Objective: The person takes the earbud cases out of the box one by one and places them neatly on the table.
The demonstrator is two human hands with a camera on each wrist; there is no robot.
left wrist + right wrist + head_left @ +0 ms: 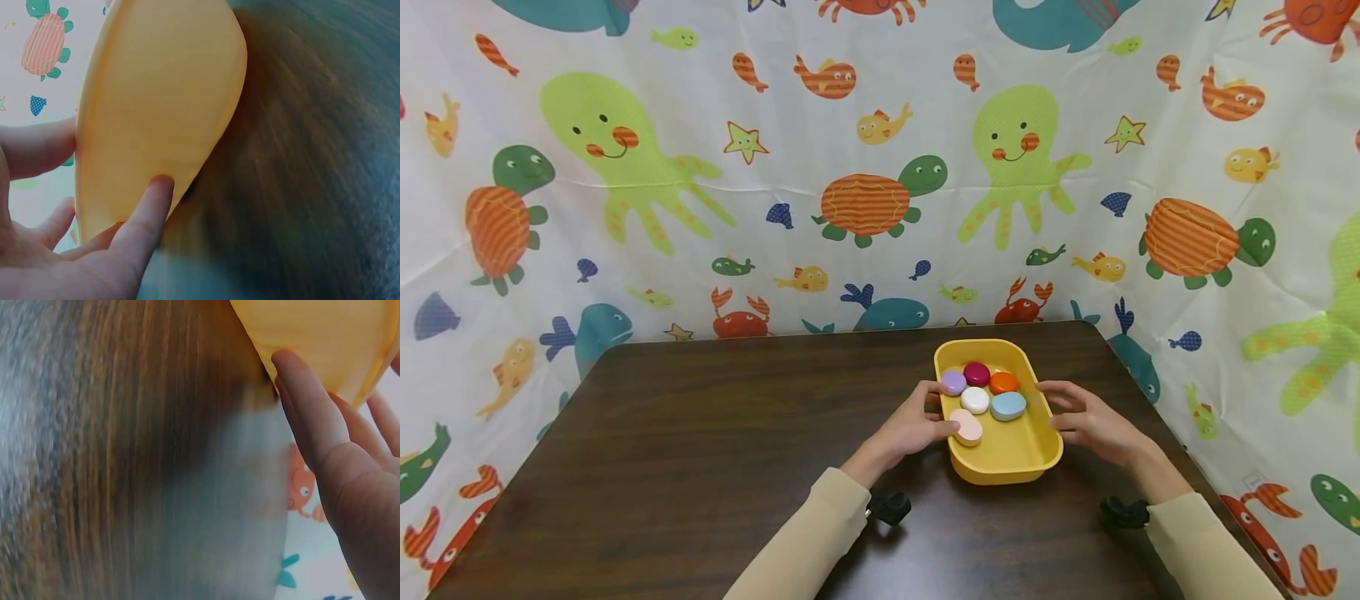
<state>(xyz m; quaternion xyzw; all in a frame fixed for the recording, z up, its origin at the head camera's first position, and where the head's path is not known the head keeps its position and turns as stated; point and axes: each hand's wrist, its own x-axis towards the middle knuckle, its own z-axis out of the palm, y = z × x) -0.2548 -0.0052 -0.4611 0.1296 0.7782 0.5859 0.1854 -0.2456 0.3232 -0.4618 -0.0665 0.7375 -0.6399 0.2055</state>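
A yellow plastic bin [1004, 451] with rounded corners sits toward the right of the dark table. Inside it are several smooth rounded pieces: a lilac one [953, 382], a magenta one [977, 373], an orange one [1003, 382], a white one [975, 400], a light blue one [1008, 406] and a pale pink one [967, 427]. My left hand [912, 425] holds the bin's left side, fingertips at the rim, one digit against the outer wall [162, 100]. Opposite it, my right hand [1097, 425] holds the right side, a fingertip on the outer wall [312, 337].
The dark wooden table [700, 442] stretches far to the left of the bin. Behind and along its sides hangs a white curtain [820, 275] printed with sea animals. A black wrist device [889, 507] is below the left hand, another black device [1124, 512] below the right.
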